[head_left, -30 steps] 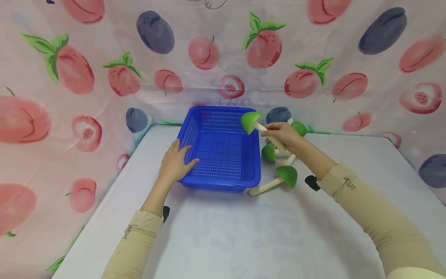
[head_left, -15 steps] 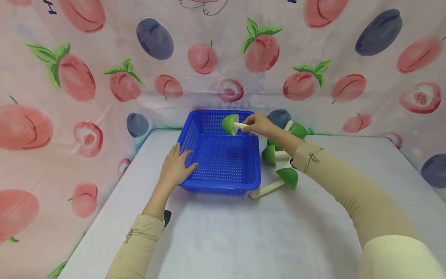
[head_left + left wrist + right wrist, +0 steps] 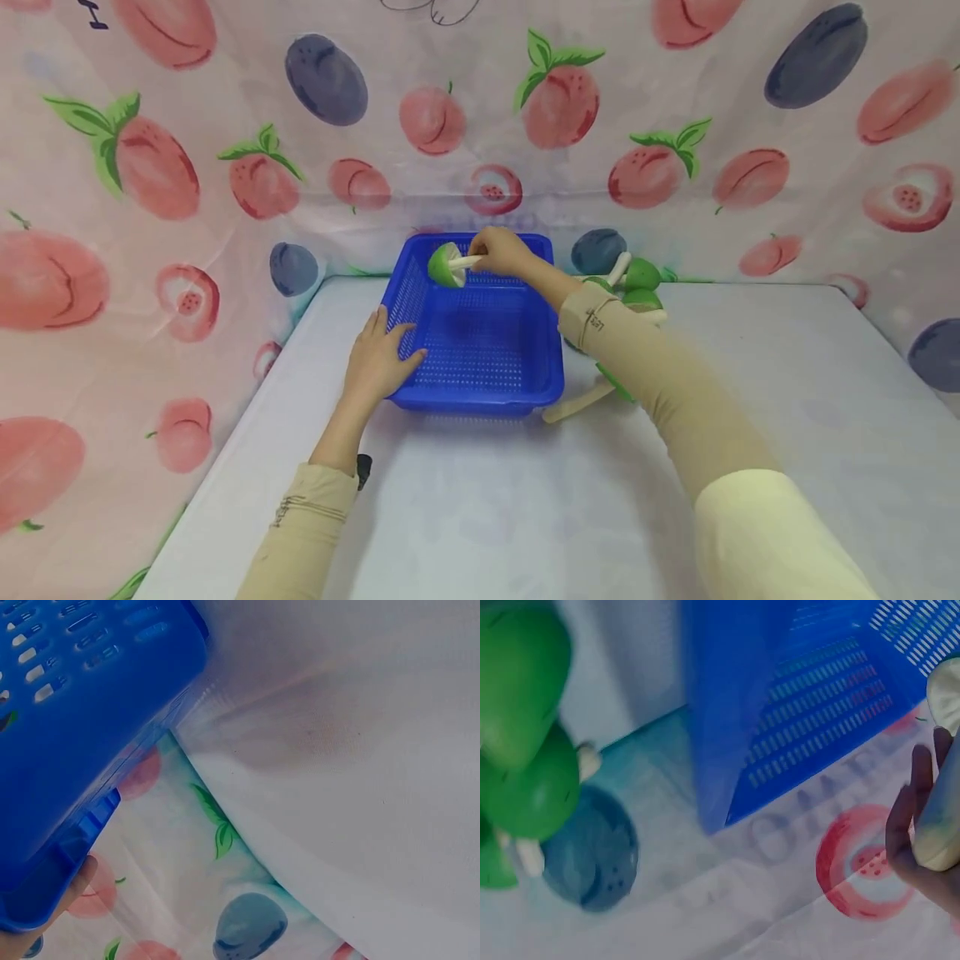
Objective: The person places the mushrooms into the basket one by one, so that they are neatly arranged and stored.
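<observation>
Over the far part of the blue plastic basket (image 3: 480,400), my right hand (image 3: 501,250) pinches the pale stem of a toy mushroom (image 3: 442,267); its green cap points left. In the right wrist view the stem end (image 3: 937,844) shows between the fingers. My left hand (image 3: 375,354) holds the basket's left rim, with the thumb on the inner side and other fingers outside. The inside of the basket shows only its slotted floor. Several more green-capped toy mushrooms (image 3: 642,275) lie right of the basket, partly hidden by my right sleeve.
One mushroom's pale stem (image 3: 577,406) lies close to the basket's near right corner. The white-covered table (image 3: 480,508) extends to a fruit-printed cloth (image 3: 442,183) hanging behind and at the left.
My right hand has carried the mushroom leftward from beside the pile, across the basket's right rim, to over the basket. My left hand has stayed at the left rim.
</observation>
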`<state>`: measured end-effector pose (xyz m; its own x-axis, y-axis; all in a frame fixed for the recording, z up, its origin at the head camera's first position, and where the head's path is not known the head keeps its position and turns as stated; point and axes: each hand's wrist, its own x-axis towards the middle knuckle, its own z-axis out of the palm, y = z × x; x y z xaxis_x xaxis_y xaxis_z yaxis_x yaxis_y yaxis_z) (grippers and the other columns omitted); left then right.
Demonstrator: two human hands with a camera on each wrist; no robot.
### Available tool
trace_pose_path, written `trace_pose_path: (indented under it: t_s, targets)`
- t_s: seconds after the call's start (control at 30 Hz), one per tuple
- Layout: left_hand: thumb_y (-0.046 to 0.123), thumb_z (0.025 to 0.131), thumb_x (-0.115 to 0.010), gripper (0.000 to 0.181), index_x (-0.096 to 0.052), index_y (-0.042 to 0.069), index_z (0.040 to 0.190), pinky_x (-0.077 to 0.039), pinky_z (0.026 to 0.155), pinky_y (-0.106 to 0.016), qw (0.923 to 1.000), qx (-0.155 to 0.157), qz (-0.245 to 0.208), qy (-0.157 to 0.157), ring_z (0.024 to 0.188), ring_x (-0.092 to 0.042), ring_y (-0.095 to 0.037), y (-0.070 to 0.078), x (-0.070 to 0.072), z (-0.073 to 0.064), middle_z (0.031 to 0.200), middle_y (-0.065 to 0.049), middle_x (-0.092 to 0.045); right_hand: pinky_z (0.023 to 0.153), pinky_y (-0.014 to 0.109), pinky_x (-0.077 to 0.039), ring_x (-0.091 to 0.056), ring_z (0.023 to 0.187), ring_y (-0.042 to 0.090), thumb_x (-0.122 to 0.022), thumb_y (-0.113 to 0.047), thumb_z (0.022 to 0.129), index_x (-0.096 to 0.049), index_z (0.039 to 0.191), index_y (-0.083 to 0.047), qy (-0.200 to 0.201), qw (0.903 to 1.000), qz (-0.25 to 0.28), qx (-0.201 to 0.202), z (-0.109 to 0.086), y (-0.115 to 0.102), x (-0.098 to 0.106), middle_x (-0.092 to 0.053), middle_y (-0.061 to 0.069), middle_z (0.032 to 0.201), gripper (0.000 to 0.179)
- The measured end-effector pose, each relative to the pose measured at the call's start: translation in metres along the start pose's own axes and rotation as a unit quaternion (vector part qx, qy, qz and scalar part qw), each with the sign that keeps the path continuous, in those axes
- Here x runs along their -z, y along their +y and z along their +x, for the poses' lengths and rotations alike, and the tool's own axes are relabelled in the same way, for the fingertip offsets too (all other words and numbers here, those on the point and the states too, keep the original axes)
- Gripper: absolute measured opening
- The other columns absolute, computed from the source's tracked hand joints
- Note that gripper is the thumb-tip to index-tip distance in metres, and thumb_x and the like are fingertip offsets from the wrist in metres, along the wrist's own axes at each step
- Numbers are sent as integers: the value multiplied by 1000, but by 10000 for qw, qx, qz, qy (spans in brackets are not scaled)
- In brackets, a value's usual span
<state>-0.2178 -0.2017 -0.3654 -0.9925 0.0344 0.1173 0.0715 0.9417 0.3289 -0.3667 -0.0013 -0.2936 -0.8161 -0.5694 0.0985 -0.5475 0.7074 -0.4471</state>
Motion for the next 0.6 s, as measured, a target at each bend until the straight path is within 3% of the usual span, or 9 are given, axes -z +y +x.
trace_pose_path:
  t_s: [0.13,0.23,0.3,0.4,0.47,0.5,0.6]
  targets:
    - [37,90,-58,55,-51,5,134,-20,114,-58,9999,113,44,40,143,-14,-43,-5,5,2,152,-31,-17,95,45,-44,-62,98,28,-65,-12,87,-70,107,-3,96,9997,-11,-226,26,-10,-5,-71,14,105,22]
    - [37,90,-57,55,-51,5,134,-20,114,-58,9999,53,57,93,143,-14,-44,-6,7,5,152,-31,-18,108,60,-27,-60,106,27,-64,-13,88,-70,108,-7,227,9983,-68,-531,41,-11,-9,-71,10,107,22]
    - [38,90,-57,55,-51,5,134,-20,114,-57,9999,35,38,112,143,-15,-43,-7,6,6,152,-31,-18,110,65,-16,-58,110,26,-63,-15,89,-69,110,-9,337,9969,-20,-715,48,-9,-13,-70,8,110,23]
    - [37,90,-58,54,-51,6,134,-20,114,-57,9999,66,35,141,143,-15,-43,-8,5,7,152,-31,-19,110,68,-10,-56,114,26,-61,-16,91,-68,113,-9,500,9944,299,-885,57,-1,-26,-68,8,116,24]
    - [37,90,-58,54,-52,7,134,-20,114,-56,9998,85,50,145,143,-16,-42,-8,2,6,152,-30,-20,111,66,-12,-55,117,27,-59,-17,93,-66,116,-9,520,9917,634,-990,65,10,-37,-66,9,120,26]
    - [37,90,-58,54,-52,7,134,-21,114,-56,9998,81,67,147,143,-16,-42,-8,1,6,152,-30,-20,111,62,-20,-57,114,26,-59,-18,93,-66,116,-9,563,9905,861,-913,67,16,-41,-66,9,119,26]
    - [38,90,-58,54,-52,7,133,-22,114,-55,9998,57,91,162,143,-17,-42,-7,-2,5,152,-29,-21,98,45,-43,-61,102,21,-64,-29,90,-67,113,-14,867,9836,1518,-441,116,85,-90,-68,5,111,27]
